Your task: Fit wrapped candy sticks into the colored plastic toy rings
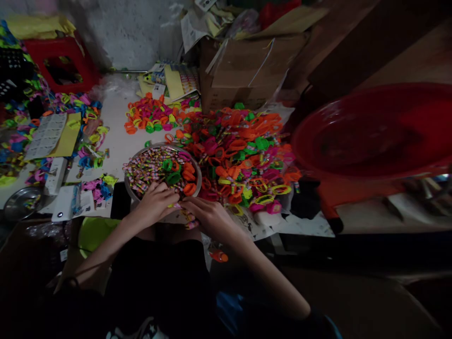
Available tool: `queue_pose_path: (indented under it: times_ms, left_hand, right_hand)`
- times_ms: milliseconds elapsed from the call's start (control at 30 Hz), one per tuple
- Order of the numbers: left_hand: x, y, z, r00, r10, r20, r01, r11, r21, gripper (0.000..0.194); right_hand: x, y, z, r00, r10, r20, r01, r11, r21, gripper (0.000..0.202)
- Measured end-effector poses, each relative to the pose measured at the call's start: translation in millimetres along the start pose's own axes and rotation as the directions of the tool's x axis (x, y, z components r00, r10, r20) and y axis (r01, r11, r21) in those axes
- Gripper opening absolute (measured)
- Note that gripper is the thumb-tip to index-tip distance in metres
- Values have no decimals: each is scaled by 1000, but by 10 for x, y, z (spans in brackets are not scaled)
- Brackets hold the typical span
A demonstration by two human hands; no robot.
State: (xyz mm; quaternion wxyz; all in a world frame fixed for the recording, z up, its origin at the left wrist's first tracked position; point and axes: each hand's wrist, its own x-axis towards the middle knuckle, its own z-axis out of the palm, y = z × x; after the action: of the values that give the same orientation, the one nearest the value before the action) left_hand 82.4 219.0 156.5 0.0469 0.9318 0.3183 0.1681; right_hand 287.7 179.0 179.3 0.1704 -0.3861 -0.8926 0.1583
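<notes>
Two hands meet at the near edge of the table: the left hand curls its fingers over the near rim of the metal bowl, and the right hand pinches small striped pieces between thumb and fingertips, just in front of that bowl. Whether the left fingers actually hold a piece or only rest on the contents cannot be told in the dim light. Bowl contents: many short striped sticks, plus several orange and green rings on its right side. Touching the bowl on the right, a large heap of plastic rings, mostly orange, pink, green and yellow. Farther back, a smaller heap of rings beside printed sheets and a cardboard box. To the left, white cards, scattered coloured parts, a red stool. To the right, a large red basin. Judged step: joining or sorting small pieces picked from the bowl, one unit in hand. The next move would call for a fine fingertip grip and steady alignment of the two hands, close together.
</notes>
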Motion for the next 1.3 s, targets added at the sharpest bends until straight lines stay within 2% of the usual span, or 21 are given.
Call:
queue_pose_path:
  times_ms: [100, 200, 267, 333, 400, 433, 467, 500, 533, 567, 633, 667, 700, 733, 767, 900, 1000, 1133, 1300]
  left_hand:
    - [-51, 33, 66, 995, -46, 93, 50, 998, -41, 19]
    - [-80, 53, 113, 974, -59, 219, 91, 986, -136, 24]
    - [-78, 32, 131, 968, -68, 242, 123, 969, -216, 28]
    - [-63, -30, 146, 972, -111, 209, 167, 948, -271, 30]
    - [-40, -130, 169, 973, -163, 163, 206, 933, -295, 28]
    - [-28, -189, 184, 972, -185, 144, 221, 929, -298, 27]
    - [-17, -249, 203, 971, -203, 126, 233, 926, -297, 26]
    - [-6, -308, 226, 969, -220, 110, 243, 924, -295, 25]
    - [6, -362, 252, 967, -237, 95, 254, 923, -290, 24]
    - [19, -410, 281, 964, -253, 82, 265, 922, -281, 23]
    - [49, -479, 349, 958, -280, 56, 286, 928, -237, 21]
    - [68, -500, 387, 954, -296, 40, 298, 933, -201, 19]
    - [90, -513, 430, 949, -313, 20, 312, 937, -159, 18]
    - [117, -520, 475, 943, -332, -3, 329, 937, -115, 17]
    - [147, -521, 524, 936, -352, -29, 349, 934, -75, 18]
    - [297, -513, 720, 898, -428, -102, 430, 903, 0, 27]
    - [383, -531, 818, 876, -474, -87, 477, 878, 24, 30]
    - [376, -573, 856, 894, -446, -45, 447, 895, 9, 27]
    - [294, -527, 864, 929, -370, 16, 371, 927, -51, 28]
  right_hand:
    - [-13, 50, 98, 992, 96, 80, -101, 993, 64, 19]
    - [-51, 152, 150, 959, 176, 223, -202, 974, 100, 17]
    - [-102, 268, 100, 925, 188, 329, -239, 964, 121, 18]
    - [-172, 432, -34, 900, 179, 397, -269, 945, 184, 16]
    - [-246, 638, -237, 917, 196, 347, -304, 906, 293, 14]
    - [-279, 750, -353, 933, 256, 251, -330, 888, 321, 13]
    - [-307, 862, -470, 931, 353, 89, -362, 875, 321, 11]
    - [-329, 969, -583, 891, 435, -130, -377, 868, 324, 13]
    - [-345, 1067, -683, 798, 485, -358, -386, 867, 315, 16]
    - [-356, 1150, -764, 677, 489, -550, -392, 872, 292, 20]
    - [-364, 1265, -851, 487, 451, -748, -418, 872, 254, 26]
    - [-363, 1295, -852, 432, 450, -782, -440, 862, 253, 26]
    - [-359, 1306, -823, 412, 467, -782, -457, 849, 266, 25]
    - [-352, 1302, -769, 417, 495, -762, -466, 837, 288, 24]
    - [-341, 1285, -692, 445, 523, -727, -464, 829, 312, 25]
    - [-264, 1171, -261, 671, 562, -484, -408, 824, 393, 28]
    - [-187, 1105, 70, 777, 548, -311, -397, 809, 433, 31]
    - [-89, 1082, 422, 841, 511, -179, -376, 789, 485, 31]
    - [85, 1124, 736, 839, 531, -123, -397, 750, 529, 37]
